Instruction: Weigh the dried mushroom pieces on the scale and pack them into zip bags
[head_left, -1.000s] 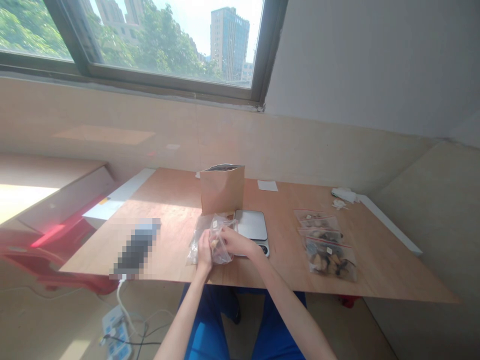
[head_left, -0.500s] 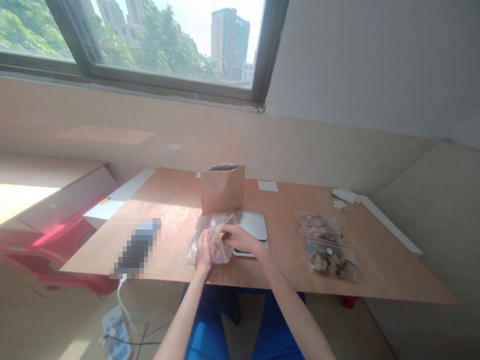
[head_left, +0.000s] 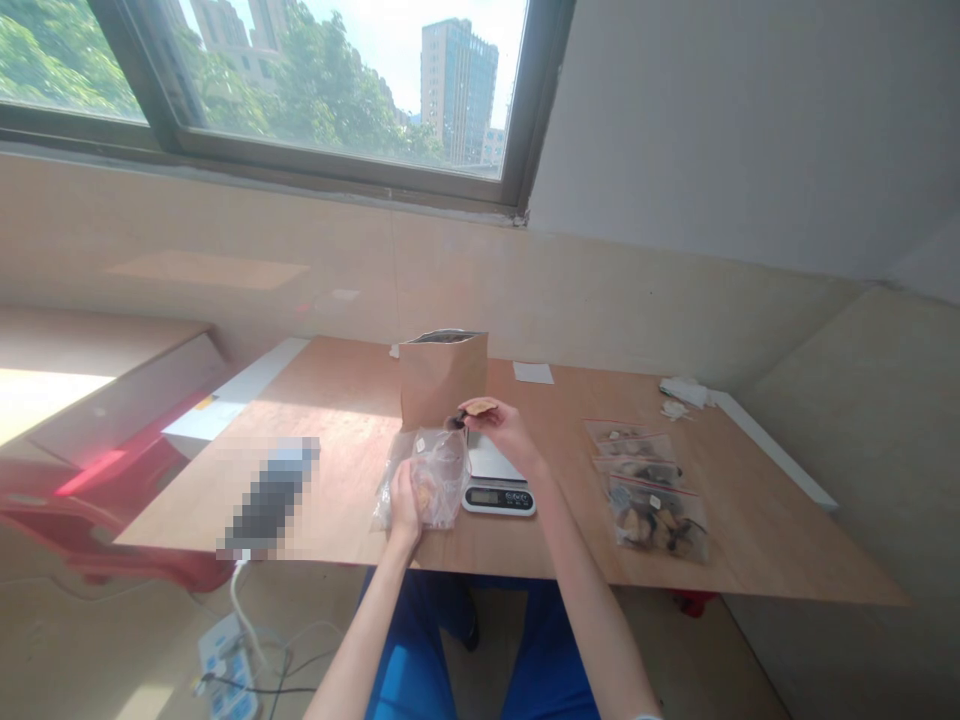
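Note:
My left hand is closed on a clear plastic zip bag with some pale pieces inside, low on the table. Between the fingers of my right hand are dried slices, tan with dark parts; their exact kind I cannot make out. They hang just above the bag's upper right corner, over a small digital scale. My right forearm partly covers the scale's plate. Behind the bag stands an upright brown paper pouch, its top open.
Several filled zip bags of similar slices lie at the right. A white paper and crumpled tissue lie farther back. At the left is a blurred-out device with a white cable, and a power strip sits on the floor.
My right hand has come up out of the plastic bag, bringing dried slices with it. The scale's display is now uncovered. My left hand stays on the bag.

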